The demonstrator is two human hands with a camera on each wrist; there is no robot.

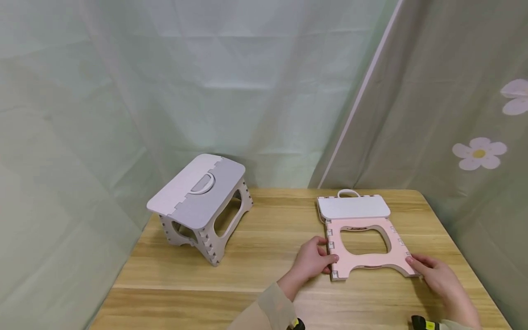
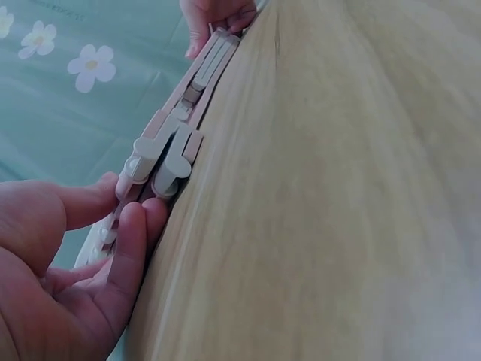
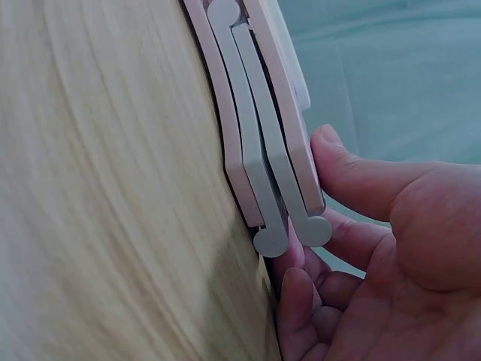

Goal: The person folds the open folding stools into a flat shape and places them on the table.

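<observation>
A folding stool (image 1: 399,243), pink with a white top panel and a white loop handle, lies folded flat at the right of the table. My left hand (image 1: 312,259) grips its left leg edge, thumb on the pink face and fingers at the side. At the near right corner, my right hand (image 1: 438,276) pinches the other leg. Close up in the left wrist view, thumb and fingers of the left hand (image 2: 83,256) hold the stacked leg panels. The right wrist view shows the right hand (image 3: 376,248) around the layered pink and grey panel ends.
A second folding stool (image 1: 206,201), grey and white, stands unfolded at the table's left, its handle on top. The wooden table (image 1: 198,293) meets pale green curtains (image 1: 247,91) behind and on both sides. White flowers (image 1: 479,154) decorate the right curtain.
</observation>
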